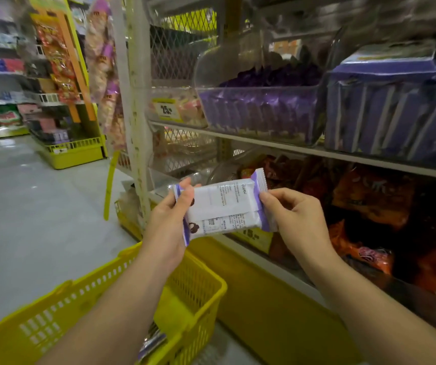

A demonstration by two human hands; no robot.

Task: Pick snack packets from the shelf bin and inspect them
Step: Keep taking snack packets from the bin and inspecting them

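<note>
A: While the person is standing at the shelf, how far is the pick-and-inspect run getting?

B: Picking is looking done for this round. The left hand (169, 219) is gripping one end of the snack packets (224, 204), fingers curled round it. The right hand (296, 219) is pinching the other end. The packets are being held level, above and just beyond the yellow basket (53, 293), printed backs facing up. It is looking like two packets, one overlapping the other; not certain.

A: So inspection is going on?

B: Judged so. One purple packet (151, 343) is lying inside the basket, near its bottom. The clear bin (259, 111), higher up and beyond the basket, is holding many purple packets, so more picking is probably remaining.

A: Is any writing reading clearly?

B: Small print blocks are showing on the white backs, too fine to read, and no brand is coming through. A yellow price tag (166, 109), well above the basket beside the bin, is showing "25". A second yellow tag (253, 234), behind the held packets, is being partly covered; digits uncertain.
</note>
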